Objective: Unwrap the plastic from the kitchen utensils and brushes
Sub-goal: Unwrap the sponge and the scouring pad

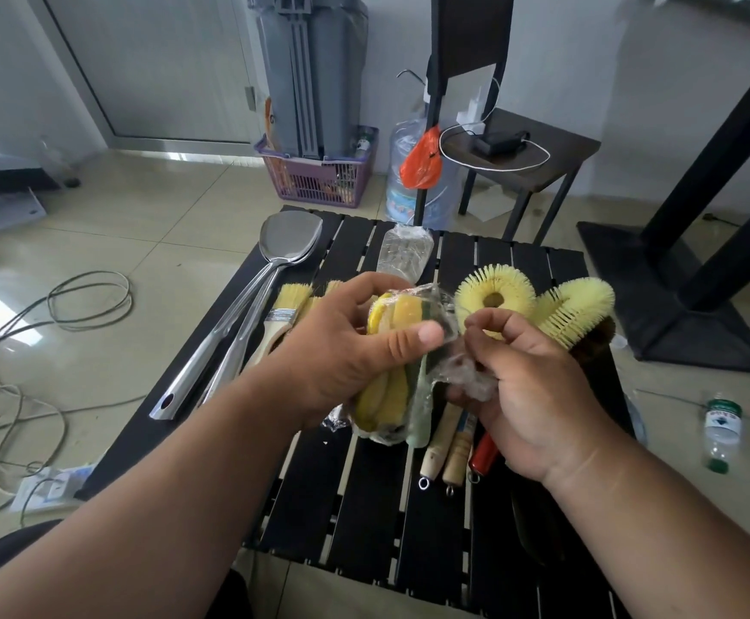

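**Yellow sponges half out of their wrap**

Yellow sponges (393, 350), bundled in clear plastic wrap (435, 314), were held above the black slatted counter (364, 507). The left hand (341, 350) gripped the bundle, thumb pressed across its front and fingers curled behind. Just right of it, the right hand (529, 386) pinched a crumpled wad of loosened plastic between its curled fingers, the film running back to the bundle.

Under the hands, three brush handles (449, 444) lay side by side, two wooden and one red, each ending in a small metal ring. Left of the left hand rested a pastry brush (281, 323) and two steel spatulas (248, 301), bare of wrap. Beyond the right hand sat round yellow bristle brushes (542, 301). Farther off, past the left hand's knuckles, another item in clear plastic (404, 254) lay on the counter; what it held I could not tell.
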